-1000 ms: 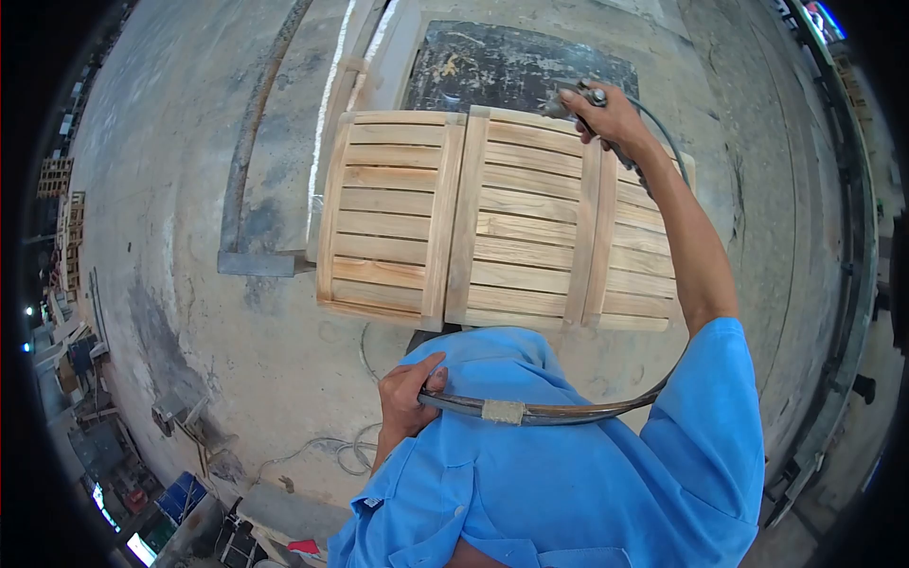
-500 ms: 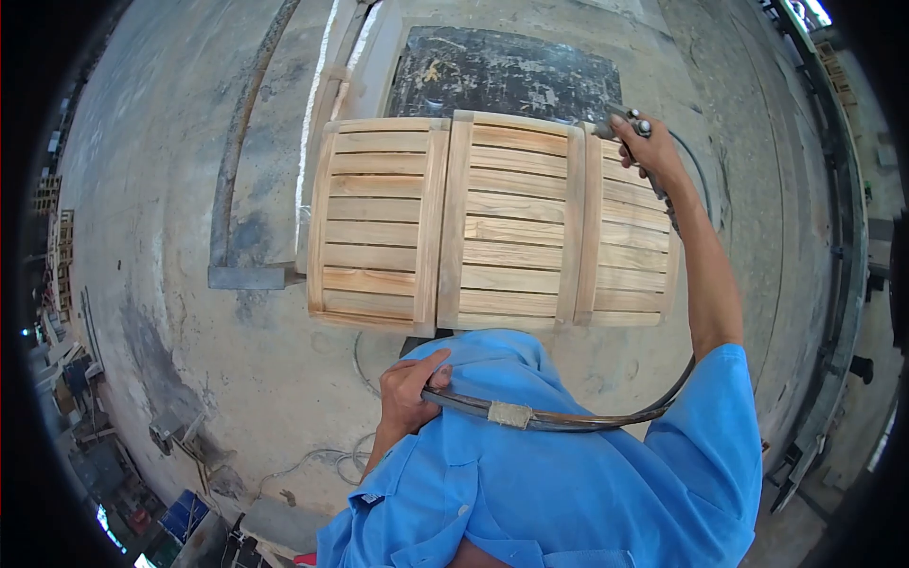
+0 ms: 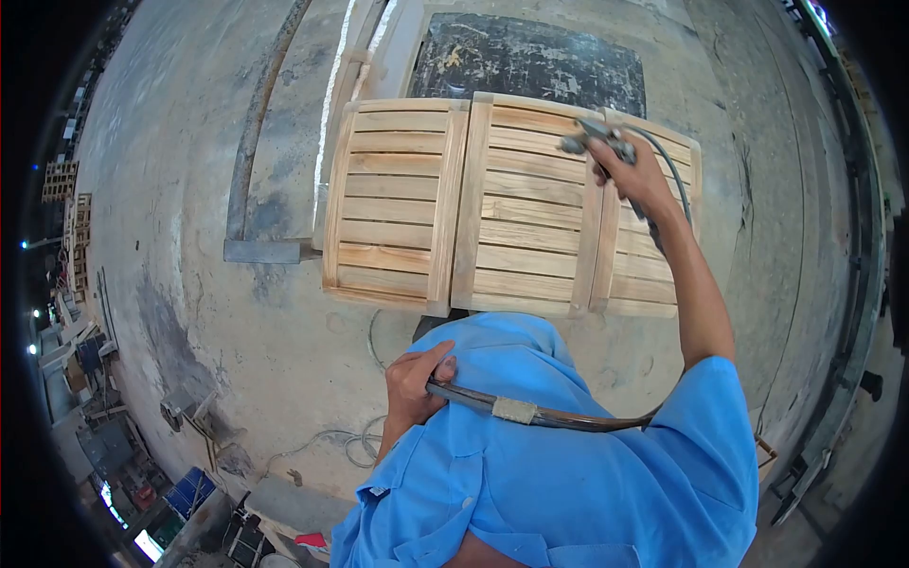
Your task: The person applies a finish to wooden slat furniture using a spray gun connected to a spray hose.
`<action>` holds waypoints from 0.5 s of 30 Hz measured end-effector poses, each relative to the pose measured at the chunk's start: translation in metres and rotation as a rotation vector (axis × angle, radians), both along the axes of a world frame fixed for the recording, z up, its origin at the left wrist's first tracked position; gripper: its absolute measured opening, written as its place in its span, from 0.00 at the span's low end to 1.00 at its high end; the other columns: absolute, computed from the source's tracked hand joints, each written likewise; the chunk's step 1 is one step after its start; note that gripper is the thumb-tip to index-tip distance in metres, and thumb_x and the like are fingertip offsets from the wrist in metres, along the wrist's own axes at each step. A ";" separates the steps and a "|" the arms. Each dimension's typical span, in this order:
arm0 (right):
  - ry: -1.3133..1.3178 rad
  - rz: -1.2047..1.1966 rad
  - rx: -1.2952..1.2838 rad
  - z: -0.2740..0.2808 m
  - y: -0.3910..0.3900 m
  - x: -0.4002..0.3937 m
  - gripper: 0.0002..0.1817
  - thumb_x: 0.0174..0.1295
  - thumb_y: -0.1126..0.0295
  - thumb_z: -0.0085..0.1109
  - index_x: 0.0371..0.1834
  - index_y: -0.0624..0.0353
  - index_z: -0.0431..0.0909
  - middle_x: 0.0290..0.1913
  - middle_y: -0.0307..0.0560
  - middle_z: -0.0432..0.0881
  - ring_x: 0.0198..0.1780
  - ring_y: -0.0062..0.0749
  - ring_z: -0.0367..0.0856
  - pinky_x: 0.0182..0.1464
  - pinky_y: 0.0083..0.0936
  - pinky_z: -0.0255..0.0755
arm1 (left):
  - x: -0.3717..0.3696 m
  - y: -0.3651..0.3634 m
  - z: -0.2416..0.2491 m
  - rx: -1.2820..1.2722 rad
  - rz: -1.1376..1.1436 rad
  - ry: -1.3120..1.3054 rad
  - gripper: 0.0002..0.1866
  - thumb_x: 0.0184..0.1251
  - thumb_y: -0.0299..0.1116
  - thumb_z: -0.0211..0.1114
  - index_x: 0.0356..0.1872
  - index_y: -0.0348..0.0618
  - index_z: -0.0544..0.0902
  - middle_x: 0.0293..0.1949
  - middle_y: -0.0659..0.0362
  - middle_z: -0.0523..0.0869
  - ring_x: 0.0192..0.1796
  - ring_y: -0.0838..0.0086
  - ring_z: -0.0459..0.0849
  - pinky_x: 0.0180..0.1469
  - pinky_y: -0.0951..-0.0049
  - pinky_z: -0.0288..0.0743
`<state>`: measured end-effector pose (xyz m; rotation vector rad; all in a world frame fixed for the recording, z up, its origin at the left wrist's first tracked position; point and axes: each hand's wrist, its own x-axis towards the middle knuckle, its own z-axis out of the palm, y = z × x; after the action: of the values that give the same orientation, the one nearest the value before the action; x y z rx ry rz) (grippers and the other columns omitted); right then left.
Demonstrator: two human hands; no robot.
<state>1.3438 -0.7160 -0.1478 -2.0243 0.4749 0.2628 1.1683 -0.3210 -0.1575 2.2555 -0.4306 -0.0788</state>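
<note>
My right hand is closed round the handle of a spray gun, which is slightly blurred. It is over the right edge of the middle slatted wooden panel, apart from the wood. A left slatted panel and a right slatted panel, partly behind my forearm, lie side by side with it. Low in front of my body, my left hand is wrapped round a dark hose with a taped section. The hose crosses my blue shirt and passes behind my right sleeve.
A dark, paint-marked board lies on the floor beyond the panels. To the left are a long rusty bar and a grey block. A thin cable coils on the concrete; clutter lines the far left.
My right hand has moved the spray gun left, from the seam by the right panel to over the middle panel. My left hand keeps its hold on the hose. The view has shifted slightly.
</note>
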 end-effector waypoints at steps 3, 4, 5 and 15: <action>-0.036 -0.081 0.064 -0.004 -0.011 -0.075 0.28 0.74 0.54 0.61 0.71 0.58 0.77 0.27 0.34 0.80 0.27 0.17 0.79 0.26 0.19 0.71 | 0.002 -0.007 -0.005 -0.043 -0.060 0.007 0.10 0.70 0.35 0.70 0.46 0.40 0.90 0.25 0.49 0.88 0.29 0.53 0.89 0.36 0.60 0.83; 0.011 -0.147 0.071 -0.005 -0.012 -0.102 0.28 0.74 0.55 0.60 0.71 0.59 0.77 0.28 0.35 0.81 0.28 0.16 0.79 0.27 0.19 0.72 | 0.005 -0.009 -0.005 -0.051 -0.098 0.034 0.10 0.70 0.34 0.70 0.46 0.41 0.90 0.25 0.50 0.88 0.30 0.53 0.90 0.37 0.60 0.84; 0.016 -0.177 0.073 -0.011 -0.013 -0.131 0.28 0.74 0.55 0.60 0.71 0.59 0.77 0.28 0.35 0.81 0.28 0.16 0.79 0.27 0.19 0.72 | 0.009 -0.011 -0.005 -0.058 -0.142 0.061 0.10 0.69 0.33 0.70 0.47 0.41 0.90 0.25 0.50 0.88 0.30 0.53 0.90 0.38 0.60 0.84; -0.010 -0.663 0.321 -0.017 0.076 -0.300 0.30 0.72 0.58 0.66 0.71 0.64 0.75 0.39 0.42 0.83 0.33 0.21 0.79 0.36 0.22 0.79 | 0.052 -0.015 -0.001 -0.005 -0.630 0.107 0.13 0.62 0.28 0.74 0.48 0.43 0.89 0.24 0.51 0.89 0.30 0.58 0.91 0.41 0.60 0.87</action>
<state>1.0433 -0.6395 -0.1652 -1.4621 0.9945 -0.0778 1.2201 -0.3359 -0.1590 2.0195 -1.0625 -0.5158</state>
